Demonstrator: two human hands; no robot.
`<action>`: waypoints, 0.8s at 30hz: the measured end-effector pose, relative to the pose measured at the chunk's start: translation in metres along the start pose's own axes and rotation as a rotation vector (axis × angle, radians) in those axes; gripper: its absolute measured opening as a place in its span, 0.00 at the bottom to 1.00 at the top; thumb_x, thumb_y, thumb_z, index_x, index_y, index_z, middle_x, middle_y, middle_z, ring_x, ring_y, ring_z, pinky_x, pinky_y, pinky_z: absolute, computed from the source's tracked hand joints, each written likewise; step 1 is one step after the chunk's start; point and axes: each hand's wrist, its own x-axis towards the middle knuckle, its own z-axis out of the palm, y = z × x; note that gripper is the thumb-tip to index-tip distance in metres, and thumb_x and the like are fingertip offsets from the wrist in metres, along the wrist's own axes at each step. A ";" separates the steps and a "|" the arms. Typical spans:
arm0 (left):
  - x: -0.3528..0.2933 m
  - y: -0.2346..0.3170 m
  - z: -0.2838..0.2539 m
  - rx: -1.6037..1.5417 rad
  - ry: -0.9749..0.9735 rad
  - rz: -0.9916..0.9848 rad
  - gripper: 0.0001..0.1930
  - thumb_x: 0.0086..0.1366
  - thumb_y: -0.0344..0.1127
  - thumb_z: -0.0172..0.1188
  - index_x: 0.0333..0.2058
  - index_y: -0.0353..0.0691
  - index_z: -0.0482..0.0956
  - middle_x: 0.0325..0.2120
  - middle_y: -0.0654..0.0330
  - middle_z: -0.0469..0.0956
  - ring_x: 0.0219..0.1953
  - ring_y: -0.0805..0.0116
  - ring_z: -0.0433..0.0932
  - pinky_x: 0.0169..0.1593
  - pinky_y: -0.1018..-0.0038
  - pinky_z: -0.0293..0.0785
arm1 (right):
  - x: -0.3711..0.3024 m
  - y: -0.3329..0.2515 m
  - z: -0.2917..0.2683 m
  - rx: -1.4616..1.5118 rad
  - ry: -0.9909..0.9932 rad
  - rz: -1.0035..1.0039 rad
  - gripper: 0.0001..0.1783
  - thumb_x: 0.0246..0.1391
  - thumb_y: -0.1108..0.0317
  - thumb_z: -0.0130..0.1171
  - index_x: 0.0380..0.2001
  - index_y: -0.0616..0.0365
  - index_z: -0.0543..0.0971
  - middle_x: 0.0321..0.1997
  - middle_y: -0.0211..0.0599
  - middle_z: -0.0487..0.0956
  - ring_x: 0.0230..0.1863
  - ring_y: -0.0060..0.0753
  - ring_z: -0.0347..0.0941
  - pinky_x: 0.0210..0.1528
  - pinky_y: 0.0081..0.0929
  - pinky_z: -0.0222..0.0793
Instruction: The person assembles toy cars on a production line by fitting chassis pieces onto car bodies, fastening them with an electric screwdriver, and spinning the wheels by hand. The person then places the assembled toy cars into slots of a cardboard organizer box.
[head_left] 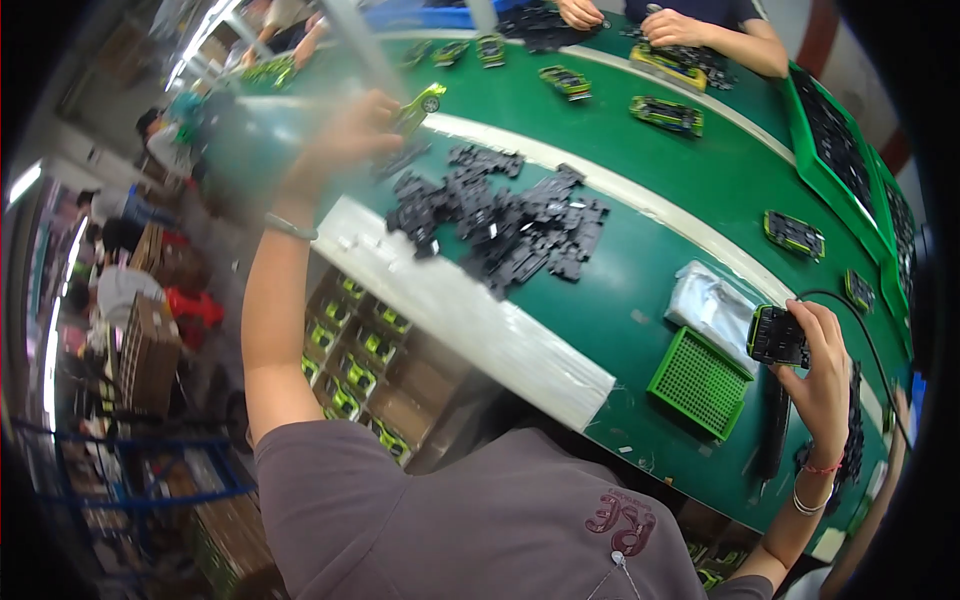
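Observation:
My left hand, blurred by motion, is at the far left of the green bench. Its fingers close on a lime-green toy car with one wheel showing. My right hand grips a second toy car over the bench's right side. This one shows a black underside with a thin green rim. A pile of black plastic chassis parts lies between my hands, nearer the left. Below the right-hand car, a black stick-shaped tool rests on the bench; its kind is unclear.
A green mesh basket and a clear plastic bag lie left of my right hand. Several toy cars sit along the green strip beyond a white rail. Co-workers' hands are at the far side. A divided carton holds green pieces.

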 end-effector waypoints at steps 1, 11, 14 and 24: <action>-0.017 0.003 -0.001 -0.090 0.009 -0.025 0.23 0.54 0.30 0.65 0.47 0.34 0.69 0.38 0.58 0.74 0.39 0.72 0.73 0.42 0.74 0.73 | 0.004 -0.002 0.003 0.004 -0.013 -0.028 0.34 0.26 0.81 0.59 0.47 0.63 0.70 0.46 0.44 0.70 0.48 0.48 0.67 0.51 0.35 0.62; -0.097 -0.021 -0.004 -0.057 0.060 -0.129 0.23 0.54 0.29 0.64 0.48 0.33 0.68 0.38 0.57 0.75 0.39 0.74 0.73 0.43 0.76 0.72 | 0.002 -0.018 0.017 0.004 -0.109 -0.038 0.36 0.27 0.78 0.61 0.50 0.61 0.69 0.47 0.44 0.70 0.49 0.47 0.66 0.54 0.34 0.61; -0.098 -0.034 -0.005 -0.031 0.120 -0.188 0.22 0.53 0.28 0.64 0.47 0.35 0.69 0.37 0.59 0.76 0.39 0.74 0.73 0.42 0.76 0.72 | -0.015 -0.019 0.012 -0.027 -0.072 -0.008 0.35 0.27 0.77 0.63 0.48 0.61 0.70 0.45 0.45 0.71 0.46 0.49 0.67 0.50 0.36 0.63; -0.092 -0.123 0.031 0.632 0.441 -0.559 0.24 0.47 0.46 0.67 0.41 0.40 0.73 0.32 0.50 0.78 0.36 0.57 0.78 0.40 0.66 0.72 | -0.038 -0.017 0.017 0.039 -0.113 0.087 0.36 0.26 0.77 0.64 0.48 0.62 0.70 0.45 0.46 0.71 0.47 0.49 0.67 0.50 0.37 0.63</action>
